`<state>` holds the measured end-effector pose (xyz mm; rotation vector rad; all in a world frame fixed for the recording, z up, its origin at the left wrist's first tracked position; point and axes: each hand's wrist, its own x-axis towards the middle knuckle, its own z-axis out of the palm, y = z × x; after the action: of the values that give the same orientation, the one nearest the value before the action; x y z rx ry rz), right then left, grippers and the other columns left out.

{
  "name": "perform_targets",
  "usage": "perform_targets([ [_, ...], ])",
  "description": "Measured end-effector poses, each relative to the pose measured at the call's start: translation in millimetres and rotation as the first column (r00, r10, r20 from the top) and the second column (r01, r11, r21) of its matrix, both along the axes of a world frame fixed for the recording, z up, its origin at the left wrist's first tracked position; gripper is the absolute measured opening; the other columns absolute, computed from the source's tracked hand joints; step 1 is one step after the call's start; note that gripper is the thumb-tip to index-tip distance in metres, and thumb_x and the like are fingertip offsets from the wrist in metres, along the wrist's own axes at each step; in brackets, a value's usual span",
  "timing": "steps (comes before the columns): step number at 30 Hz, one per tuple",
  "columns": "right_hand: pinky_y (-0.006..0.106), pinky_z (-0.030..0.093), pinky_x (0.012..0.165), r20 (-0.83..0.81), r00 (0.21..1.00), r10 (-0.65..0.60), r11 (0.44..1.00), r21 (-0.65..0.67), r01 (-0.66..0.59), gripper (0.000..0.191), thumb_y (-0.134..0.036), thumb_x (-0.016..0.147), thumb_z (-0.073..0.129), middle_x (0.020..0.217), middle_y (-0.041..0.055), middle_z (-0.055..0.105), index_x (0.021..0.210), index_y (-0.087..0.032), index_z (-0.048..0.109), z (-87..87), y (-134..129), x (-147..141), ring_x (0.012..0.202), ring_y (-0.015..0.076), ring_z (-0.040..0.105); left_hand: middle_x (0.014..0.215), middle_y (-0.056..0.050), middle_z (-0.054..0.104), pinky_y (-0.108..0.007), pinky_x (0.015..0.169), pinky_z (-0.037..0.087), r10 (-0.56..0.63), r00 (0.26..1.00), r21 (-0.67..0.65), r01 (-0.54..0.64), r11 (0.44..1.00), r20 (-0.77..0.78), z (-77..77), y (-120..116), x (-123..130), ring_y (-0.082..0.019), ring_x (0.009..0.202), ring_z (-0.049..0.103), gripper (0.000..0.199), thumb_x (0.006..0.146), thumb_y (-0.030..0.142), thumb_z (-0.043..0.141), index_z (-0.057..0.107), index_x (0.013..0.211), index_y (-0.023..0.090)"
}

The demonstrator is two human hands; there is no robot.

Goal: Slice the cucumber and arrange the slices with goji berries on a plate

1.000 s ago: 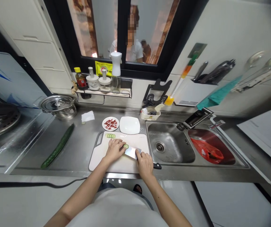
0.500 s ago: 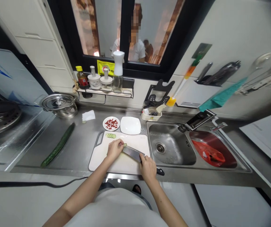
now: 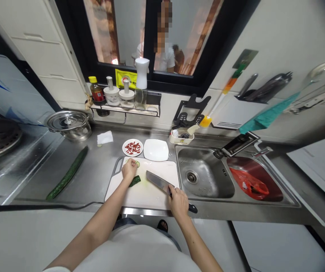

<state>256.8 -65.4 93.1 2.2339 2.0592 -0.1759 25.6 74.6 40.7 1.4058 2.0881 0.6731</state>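
My left hand (image 3: 129,170) is at the upper left of the white cutting board (image 3: 156,198), fingers pinched on a thin cucumber slice (image 3: 137,164). It partly hides the other slices lying there. Just below this hand a short dark-green cucumber piece (image 3: 135,181) rests on the board. My right hand (image 3: 178,200) grips a kitchen knife (image 3: 157,180) by its handle, with the blade slanting up and left over the middle of the board, apart from the cucumber piece. Behind the board stand a small plate of chopped red bits (image 3: 132,147) and a white square plate (image 3: 156,150).
A whole cucumber (image 3: 68,173) lies on the counter at left, near a lidded steel pot (image 3: 74,126) and a white paper (image 3: 104,137). To the right is a steel sink (image 3: 207,185) with a red bag (image 3: 249,184) in its far basin. A condiment rack (image 3: 125,109) hangs behind.
My left hand has moved up and left to the slices with a cucumber slice in its fingers, leaving the cucumber piece on the board. The knife has stayed nearly in place, apart from that piece.
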Motion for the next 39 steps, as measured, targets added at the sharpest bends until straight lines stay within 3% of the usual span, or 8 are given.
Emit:
perform_targets([
  [6,0.027,0.034,0.078,-0.022,1.000,-0.012,1.000,-0.024,0.012,0.044,-0.017,0.081,0.052,0.098,0.0055,0.064,0.125,-0.025,0.053,1.3,1,0,0.091,0.0182,0.056,0.086,-0.002,0.069,-0.030,0.076,0.037,-0.038,0.995,-0.020,0.037,0.999,-0.091,2.7,8,0,-0.019,0.082,0.061,0.019,0.080,0.036,0.057,0.061,0.093,0.023],
  [14,0.027,0.034,0.078,-0.025,1.000,-0.019,1.000,-0.026,0.018,0.045,-0.016,0.081,0.052,0.099,0.0049,0.064,0.126,-0.025,0.053,3.7,3,-1,0.092,0.0179,0.056,0.103,-0.008,0.067,-0.036,0.088,0.032,-0.197,0.951,0.022,0.208,0.978,-0.238,4.1,5,-4,-0.024,0.101,0.055,0.024,0.084,0.034,0.054,0.069,0.099,0.023],
  [21,0.026,0.034,0.079,-0.047,0.999,-0.022,0.999,-0.029,0.020,0.045,-0.017,0.081,0.053,0.100,0.0048,0.064,0.125,-0.025,0.054,3.6,5,-3,0.092,0.0168,0.056,0.106,-0.010,0.064,-0.039,0.090,0.030,-0.274,0.914,-0.002,0.287,0.958,-0.300,2.1,2,-5,-0.026,0.104,0.051,0.026,0.087,0.031,0.050,0.070,0.102,0.024],
  [35,0.026,0.034,0.081,-0.060,0.998,-0.014,1.000,-0.021,0.013,0.047,-0.017,0.079,0.054,0.100,0.0046,0.064,0.126,-0.025,0.053,-0.1,4,-1,0.093,0.0176,0.056,0.103,-0.009,0.065,-0.039,0.090,0.030,-0.316,0.903,0.002,0.331,0.944,-0.293,-0.3,4,-10,-0.025,0.103,0.051,0.026,0.087,0.025,0.048,0.071,0.100,0.025],
  [39,0.026,0.034,0.081,-0.074,0.997,-0.020,1.000,-0.007,0.019,0.045,-0.017,0.081,0.052,0.100,0.0047,0.064,0.125,-0.024,0.054,0.0,3,-1,0.093,0.0181,0.056,0.108,-0.007,0.066,-0.038,0.092,0.031,-0.255,0.937,0.072,0.279,0.958,-0.240,-3.9,2,-13,-0.024,0.104,0.052,0.024,0.085,0.027,0.052,0.068,0.103,0.025],
])
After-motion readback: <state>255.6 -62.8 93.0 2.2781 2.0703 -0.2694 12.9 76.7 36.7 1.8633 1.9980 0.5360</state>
